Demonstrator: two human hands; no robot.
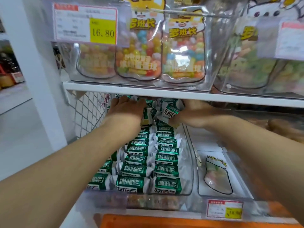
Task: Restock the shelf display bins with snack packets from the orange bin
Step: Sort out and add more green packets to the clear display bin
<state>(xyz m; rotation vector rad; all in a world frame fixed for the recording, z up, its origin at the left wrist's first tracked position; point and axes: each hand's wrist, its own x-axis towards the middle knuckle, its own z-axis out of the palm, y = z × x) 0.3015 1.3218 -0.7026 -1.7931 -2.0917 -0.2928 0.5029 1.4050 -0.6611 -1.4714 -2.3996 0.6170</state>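
A clear display bin (pixel 189 162) on the lower shelf holds several rows of green-and-white snack packets (pixel 141 170). Both my hands reach deep into its back, under the upper shelf. My left hand (pixel 126 107) lies over loose packets at the back left, fingers curled on them. My right hand (pixel 195 114) presses against a tilted green packet (pixel 169 111) from the right. The fingertips of both hands are partly hidden by packets and the shelf edge. A strip of the orange bin (pixel 164 222) shows at the bottom edge.
A neighbouring clear bin (pixel 243 190) on the right holds one candy pouch (pixel 217 175). The white upper shelf (pixel 131 88) carries clear bins of colourful candy pouches (pixel 182 50) with a price tag (pixel 85 23). A white wire mesh panel (pixel 87 109) closes the left side.
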